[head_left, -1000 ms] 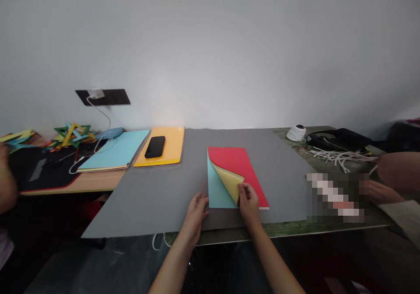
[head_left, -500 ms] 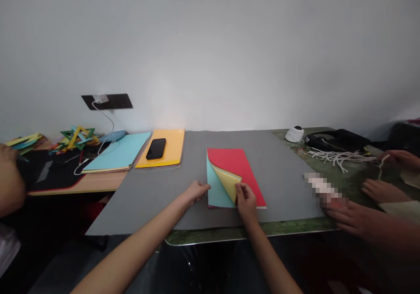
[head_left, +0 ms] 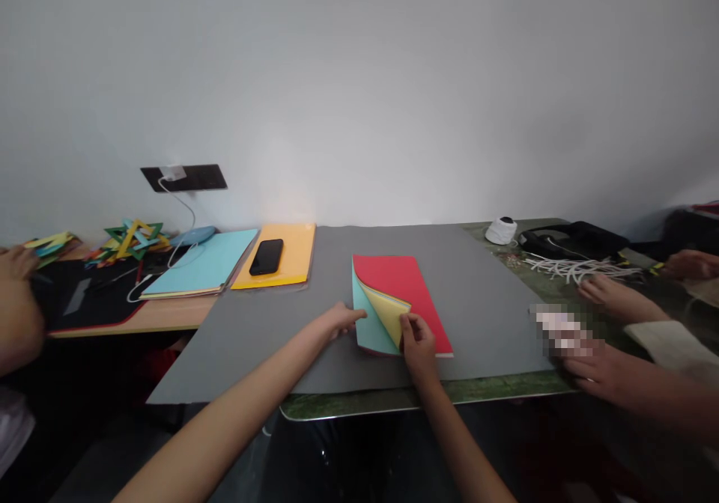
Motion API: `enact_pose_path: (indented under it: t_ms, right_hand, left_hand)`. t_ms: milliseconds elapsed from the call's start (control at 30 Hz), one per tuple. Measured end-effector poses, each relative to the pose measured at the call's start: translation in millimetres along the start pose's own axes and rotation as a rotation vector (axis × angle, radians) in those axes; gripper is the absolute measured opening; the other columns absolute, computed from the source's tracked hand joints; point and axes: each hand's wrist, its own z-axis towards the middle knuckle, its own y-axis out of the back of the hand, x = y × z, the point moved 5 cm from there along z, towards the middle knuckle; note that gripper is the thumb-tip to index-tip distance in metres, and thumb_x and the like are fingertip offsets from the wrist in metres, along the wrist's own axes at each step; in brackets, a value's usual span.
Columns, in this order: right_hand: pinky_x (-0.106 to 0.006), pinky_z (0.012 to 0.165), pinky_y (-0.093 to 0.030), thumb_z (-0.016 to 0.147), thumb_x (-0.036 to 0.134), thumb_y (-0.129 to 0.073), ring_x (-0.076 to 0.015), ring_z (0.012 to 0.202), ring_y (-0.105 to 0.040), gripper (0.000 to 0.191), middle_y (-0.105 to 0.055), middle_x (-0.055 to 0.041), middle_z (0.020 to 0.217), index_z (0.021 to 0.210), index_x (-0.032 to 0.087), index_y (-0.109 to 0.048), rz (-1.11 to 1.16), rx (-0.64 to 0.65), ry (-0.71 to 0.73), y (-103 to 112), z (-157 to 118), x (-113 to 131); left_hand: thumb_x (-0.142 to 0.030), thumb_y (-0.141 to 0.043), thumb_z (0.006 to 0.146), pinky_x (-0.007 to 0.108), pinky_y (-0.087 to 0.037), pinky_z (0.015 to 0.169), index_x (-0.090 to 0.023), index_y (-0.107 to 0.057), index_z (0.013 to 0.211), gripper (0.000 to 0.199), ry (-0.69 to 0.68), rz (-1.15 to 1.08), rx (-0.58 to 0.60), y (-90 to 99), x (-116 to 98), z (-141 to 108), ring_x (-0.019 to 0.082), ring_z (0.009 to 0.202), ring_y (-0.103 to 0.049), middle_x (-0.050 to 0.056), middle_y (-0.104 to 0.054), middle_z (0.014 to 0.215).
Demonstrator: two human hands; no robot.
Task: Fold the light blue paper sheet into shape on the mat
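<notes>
A stack of coloured paper lies in front of me, with a red sheet (head_left: 407, 278) on top. My right hand (head_left: 419, 342) pinches the lower left corner of the upper sheets, lifted and curled back so that a yellow underside (head_left: 390, 312) shows. Beneath the curl a light blue sheet (head_left: 368, 331) is exposed. At the left edge of the stack is my left hand (head_left: 340, 319), its thumb over the light blue sheet and its other fingers curled, partly hidden under the edge. The lower edge of the light blue sheet bows up slightly.
A grey mat (head_left: 314, 346) covers much of the green table (head_left: 449, 397). A black phone (head_left: 267, 257) rests on a yellow paper pack (head_left: 297, 252), beside light blue sheets (head_left: 202, 263). On the right, another person's hands (head_left: 618, 301) are near white cords (head_left: 573, 269).
My left thumb has moved right, onto the light blue sheet, whose lower edge has lifted a little. My right hand keeps the upper sheets curled. The other person's hand has moved towards the cords.
</notes>
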Motion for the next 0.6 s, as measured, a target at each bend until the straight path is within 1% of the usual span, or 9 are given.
enact_pose_path:
  t_ms: [133, 233, 300, 333, 400, 433, 500, 533, 600]
  right_hand:
    - [-0.021, 0.041, -0.033, 0.07, 0.048, -0.049, -0.0104, 0.046, -0.043, 0.033, -0.047, 0.0032, 0.051, 0.07, 0.016, -0.053, -0.07, -0.026, 0.04, 1, 1, 6]
    - [-0.022, 0.046, -0.039, 0.074, 0.045, -0.046, -0.013, 0.054, -0.05, 0.031, -0.054, -0.0007, 0.059, 0.074, 0.016, -0.055, -0.138, -0.019, 0.101, -1, -1, 10]
    - [-0.025, 0.054, -0.043, 0.075, 0.04, -0.046, -0.0148, 0.061, -0.054, 0.026, -0.058, -0.0029, 0.067, 0.077, 0.017, -0.056, -0.263, 0.029, 0.208, -7, -6, 14]
    - [-0.027, 0.059, -0.044, 0.075, 0.038, -0.047, -0.0161, 0.066, -0.056, 0.023, -0.06, -0.004, 0.072, 0.079, 0.017, -0.057, -0.35, 0.066, 0.283, -12, -10, 17]
    - [-0.032, 0.069, -0.045, 0.072, 0.035, -0.052, -0.0192, 0.078, -0.058, 0.023, -0.063, -0.0061, 0.085, 0.089, 0.019, -0.057, -0.522, 0.114, 0.426, -21, -18, 19]
    - [-0.034, 0.072, -0.044, 0.071, 0.032, -0.053, -0.0204, 0.083, -0.058, 0.029, -0.062, -0.0071, 0.091, 0.097, 0.02, -0.055, -0.582, 0.112, 0.467, -24, -22, 20]
    - [-0.038, 0.076, -0.044, 0.071, 0.025, -0.051, -0.0218, 0.091, -0.056, 0.042, -0.059, -0.0087, 0.103, 0.113, 0.02, -0.046, -0.648, 0.086, 0.48, -26, -26, 19]
    - [-0.04, 0.078, -0.044, 0.072, 0.021, -0.049, -0.0221, 0.095, -0.055, 0.045, -0.057, -0.009, 0.107, 0.116, 0.02, -0.043, -0.669, 0.091, 0.476, -27, -27, 19]
    - [-0.042, 0.084, -0.042, 0.073, 0.014, -0.042, -0.0224, 0.102, -0.052, 0.045, -0.056, -0.0081, 0.111, 0.117, 0.021, -0.044, -0.706, 0.164, 0.479, -29, -27, 19]
  left_hand:
    - [-0.029, -0.057, 0.064, 0.022, -0.032, 0.04, -0.007, -0.06, 0.069, 0.022, -0.046, -0.025, 0.044, -10.2, -2, 6, 0.015, 0.048, -0.051, 0.006, -0.056, 0.052]
    - [-0.022, -0.054, 0.067, 0.023, -0.042, 0.05, -0.009, -0.061, 0.086, 0.024, -0.172, -0.166, 0.088, -23.4, -10, 7, 0.017, 0.063, -0.058, 0.009, -0.064, 0.074]
    - [-0.018, -0.054, 0.068, 0.025, -0.045, 0.06, -0.01, -0.058, 0.096, 0.03, -0.286, -0.354, 0.117, -30.7, -15, 8, 0.019, 0.076, -0.059, 0.01, -0.064, 0.088]
    - [-0.017, -0.053, 0.068, 0.026, -0.045, 0.064, -0.009, -0.058, 0.098, 0.031, -0.316, -0.427, 0.12, -33.2, -15, 8, 0.02, 0.08, -0.059, 0.01, -0.064, 0.09]
    - [-0.017, -0.05, 0.069, 0.028, -0.045, 0.066, -0.005, -0.058, 0.097, 0.031, -0.312, -0.484, 0.097, -36.4, -9, 11, 0.023, 0.083, -0.058, 0.01, -0.064, 0.088]
    - [-0.018, -0.05, 0.07, 0.029, -0.045, 0.067, -0.004, -0.058, 0.096, 0.031, -0.3, -0.488, 0.08, -37.1, -6, 12, 0.023, 0.083, -0.058, 0.01, -0.065, 0.087]
    - [-0.019, -0.053, 0.068, 0.03, -0.046, 0.068, -0.006, -0.057, 0.097, 0.032, -0.305, -0.509, 0.059, -37.8, -1, 14, 0.024, 0.083, -0.058, 0.011, -0.065, 0.089]
    - [-0.02, -0.056, 0.066, 0.03, -0.046, 0.069, -0.008, -0.057, 0.097, 0.033, -0.315, -0.525, 0.049, -37.7, 0, 14, 0.023, 0.084, -0.058, 0.011, -0.065, 0.09]
    - [-0.02, -0.059, 0.064, 0.031, -0.046, 0.072, -0.011, -0.057, 0.097, 0.034, -0.335, -0.549, 0.031, -37.2, 2, 15, 0.022, 0.087, -0.057, 0.01, -0.064, 0.094]
